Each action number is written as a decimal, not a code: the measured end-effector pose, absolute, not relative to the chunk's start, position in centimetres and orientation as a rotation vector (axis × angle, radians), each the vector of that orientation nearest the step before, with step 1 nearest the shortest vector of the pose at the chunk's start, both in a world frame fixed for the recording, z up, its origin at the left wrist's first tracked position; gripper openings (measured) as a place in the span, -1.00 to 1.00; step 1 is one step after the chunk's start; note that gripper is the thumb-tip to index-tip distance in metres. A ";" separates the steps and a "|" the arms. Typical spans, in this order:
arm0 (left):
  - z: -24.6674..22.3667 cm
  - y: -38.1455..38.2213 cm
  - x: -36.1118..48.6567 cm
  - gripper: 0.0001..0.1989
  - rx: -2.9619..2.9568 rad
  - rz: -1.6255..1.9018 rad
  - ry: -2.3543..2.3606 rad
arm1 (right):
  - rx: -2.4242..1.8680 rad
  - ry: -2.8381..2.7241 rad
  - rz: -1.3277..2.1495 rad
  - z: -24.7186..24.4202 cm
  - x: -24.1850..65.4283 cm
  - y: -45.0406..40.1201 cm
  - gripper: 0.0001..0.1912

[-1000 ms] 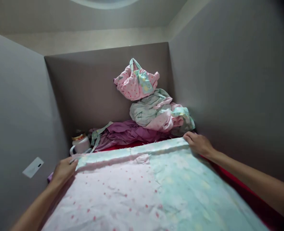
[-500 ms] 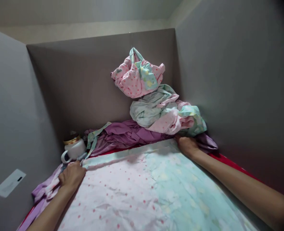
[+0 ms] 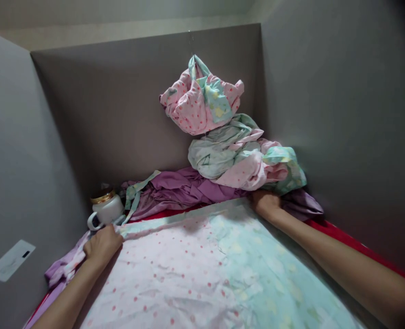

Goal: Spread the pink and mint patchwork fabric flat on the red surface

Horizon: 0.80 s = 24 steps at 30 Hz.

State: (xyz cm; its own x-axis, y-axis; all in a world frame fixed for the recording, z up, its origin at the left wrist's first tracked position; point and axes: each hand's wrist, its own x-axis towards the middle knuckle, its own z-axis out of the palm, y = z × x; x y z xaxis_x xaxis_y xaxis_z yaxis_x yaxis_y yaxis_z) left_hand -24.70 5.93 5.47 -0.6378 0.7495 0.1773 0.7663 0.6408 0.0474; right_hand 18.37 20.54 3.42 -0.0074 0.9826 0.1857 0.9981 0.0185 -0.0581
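Your right hand's [image 3: 266,203] fingertips vanish under the piled laundry [image 3: 243,160]; your left hand's [image 3: 101,244] fingers are buried in the sheet's [image 3: 195,269] bunched edge, and the sheet runs off the bottom edge.

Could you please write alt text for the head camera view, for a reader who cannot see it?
Two bare hands grip the far corners of a pink-and-mint patterned bedsheet spread flat: the left hand beside a white mug with a gold lid, the right hand under a heap of crumpled pink and mint fabric. Rumpled purple cloth lies along the grey padded headboard.
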 end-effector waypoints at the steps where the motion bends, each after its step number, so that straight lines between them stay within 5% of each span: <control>1: 6.1 5.7 -24.4 -0.65 -1.250 -0.166 -2.727 | -2.085 -2.109 -0.130 3.9 18.0 19.7 -0.74; 7: 7.9 5.4 -17.2 -0.58 -1.603 -0.451 -2.375 | -1.653 -2.375 -0.166 6.0 12.8 13.6 -0.72; 11: 4.3 7.6 -10.0 -0.63 -2.152 -0.458 -2.045 | -1.236 -2.599 -0.048 4.4 8.1 12.3 -0.72; 14: 1.2 8.8 -7.1 -0.57 -2.263 -0.375 -1.979 | -1.076 -2.680 0.030 1.8 6.8 12.9 -0.53; 24: 0.2 9.2 -9.3 -0.38 -2.106 -0.128 -2.209 | -1.211 -2.649 0.314 -0.2 9.1 14.9 -0.22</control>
State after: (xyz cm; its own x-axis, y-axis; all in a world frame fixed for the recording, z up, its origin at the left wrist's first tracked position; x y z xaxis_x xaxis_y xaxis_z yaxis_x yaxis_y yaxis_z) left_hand -9.30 9.19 0.22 -0.0476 0.9916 0.1205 0.9989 0.0478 0.0008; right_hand 9.10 14.93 -0.16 -0.6396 0.7619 0.1024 0.7169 0.6392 -0.2784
